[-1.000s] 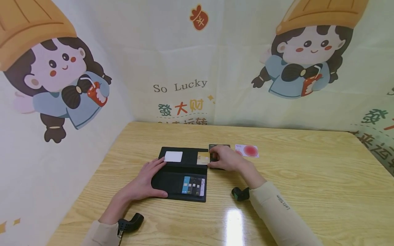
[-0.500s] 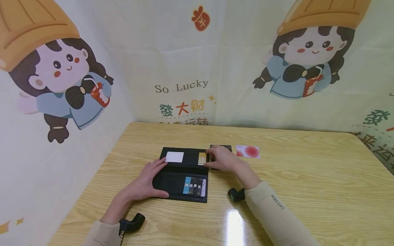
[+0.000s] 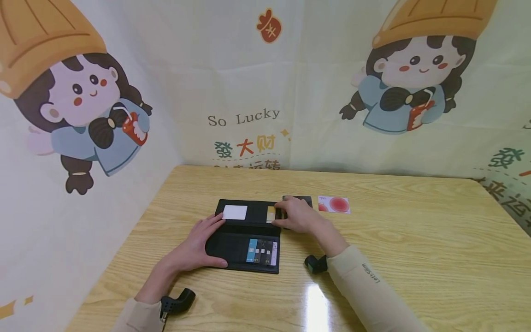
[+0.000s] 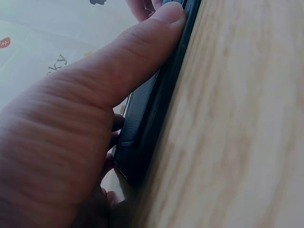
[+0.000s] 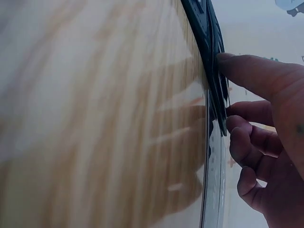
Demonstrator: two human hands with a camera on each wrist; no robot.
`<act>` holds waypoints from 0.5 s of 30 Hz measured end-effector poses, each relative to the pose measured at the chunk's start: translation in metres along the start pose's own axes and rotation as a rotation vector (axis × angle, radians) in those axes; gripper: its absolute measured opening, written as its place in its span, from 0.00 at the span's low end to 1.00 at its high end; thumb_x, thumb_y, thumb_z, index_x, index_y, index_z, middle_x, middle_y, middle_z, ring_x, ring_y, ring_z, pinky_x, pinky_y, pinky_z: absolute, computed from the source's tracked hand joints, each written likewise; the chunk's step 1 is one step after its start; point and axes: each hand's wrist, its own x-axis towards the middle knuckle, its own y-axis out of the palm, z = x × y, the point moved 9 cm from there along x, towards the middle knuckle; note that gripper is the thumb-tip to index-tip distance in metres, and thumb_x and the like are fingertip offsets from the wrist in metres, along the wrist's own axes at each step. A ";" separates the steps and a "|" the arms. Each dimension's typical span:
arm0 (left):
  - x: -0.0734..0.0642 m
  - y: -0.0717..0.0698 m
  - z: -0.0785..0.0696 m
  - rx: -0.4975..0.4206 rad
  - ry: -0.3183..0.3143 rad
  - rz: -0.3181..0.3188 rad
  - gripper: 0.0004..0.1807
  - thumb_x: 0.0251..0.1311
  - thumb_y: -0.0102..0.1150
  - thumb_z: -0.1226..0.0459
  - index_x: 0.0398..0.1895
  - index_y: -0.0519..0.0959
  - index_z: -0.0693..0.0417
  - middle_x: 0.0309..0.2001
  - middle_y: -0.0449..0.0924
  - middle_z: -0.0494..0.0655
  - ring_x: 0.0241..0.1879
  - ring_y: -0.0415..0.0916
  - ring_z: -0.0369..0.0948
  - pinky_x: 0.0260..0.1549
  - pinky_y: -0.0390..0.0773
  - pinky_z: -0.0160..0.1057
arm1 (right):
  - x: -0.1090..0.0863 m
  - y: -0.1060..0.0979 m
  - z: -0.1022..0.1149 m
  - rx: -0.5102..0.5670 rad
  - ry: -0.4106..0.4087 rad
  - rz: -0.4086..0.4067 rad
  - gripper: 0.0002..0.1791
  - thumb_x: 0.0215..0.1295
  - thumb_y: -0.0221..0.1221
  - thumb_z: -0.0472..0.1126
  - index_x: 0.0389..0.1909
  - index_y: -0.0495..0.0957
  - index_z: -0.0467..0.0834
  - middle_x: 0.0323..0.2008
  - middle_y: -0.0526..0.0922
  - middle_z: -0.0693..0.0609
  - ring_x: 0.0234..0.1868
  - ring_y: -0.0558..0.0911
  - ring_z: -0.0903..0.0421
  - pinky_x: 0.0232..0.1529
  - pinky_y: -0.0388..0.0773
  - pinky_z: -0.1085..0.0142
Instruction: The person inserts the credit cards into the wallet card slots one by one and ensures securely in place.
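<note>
Pinched narrow, my right grip [image 3: 299,215] holds the gold card [image 3: 270,215] at the right edge of the black bifold wallet [image 3: 256,213]. The card lies leftward, long axis seemingly parallel to the far edge of the tabletop [image 3: 415,226]; my left grip [image 3: 194,245], spread, presses the wallet.

Glare on table [image 3: 415,235], dim wrist views

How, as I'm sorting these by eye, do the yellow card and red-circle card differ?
The yellow card looks golden; the red-circle card is pale with red circles. The yellow card is at the open wallet, partly covered by the right hand; the red-circle card lies uncovered on the table.
</note>
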 end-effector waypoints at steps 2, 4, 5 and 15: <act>0.000 0.000 0.000 -0.001 0.004 -0.001 0.62 0.40 0.80 0.41 0.77 0.61 0.57 0.79 0.51 0.53 0.77 0.42 0.56 0.72 0.38 0.62 | 0.000 0.001 0.001 -0.005 -0.001 0.000 0.27 0.65 0.69 0.52 0.57 0.81 0.37 0.43 0.78 0.46 0.37 0.75 0.52 0.45 0.76 0.55; 0.000 0.000 0.000 -0.002 0.006 -0.002 0.62 0.40 0.80 0.41 0.77 0.61 0.57 0.79 0.51 0.53 0.77 0.43 0.56 0.72 0.38 0.62 | 0.001 0.001 0.002 -0.010 -0.001 -0.003 0.27 0.64 0.69 0.52 0.56 0.81 0.38 0.41 0.78 0.47 0.37 0.74 0.53 0.43 0.75 0.56; 0.000 0.000 0.000 -0.003 0.008 -0.001 0.62 0.40 0.80 0.41 0.77 0.61 0.57 0.79 0.51 0.53 0.77 0.43 0.56 0.72 0.38 0.62 | 0.001 0.001 0.002 -0.012 0.001 -0.005 0.27 0.64 0.69 0.52 0.56 0.82 0.38 0.41 0.78 0.48 0.36 0.74 0.53 0.42 0.75 0.56; 0.000 -0.002 0.001 -0.009 0.005 0.002 0.61 0.41 0.80 0.42 0.77 0.61 0.57 0.79 0.50 0.53 0.77 0.42 0.57 0.72 0.37 0.63 | -0.009 -0.006 -0.010 0.069 0.005 -0.027 0.30 0.63 0.70 0.51 0.60 0.78 0.37 0.52 0.80 0.42 0.48 0.80 0.49 0.55 0.78 0.52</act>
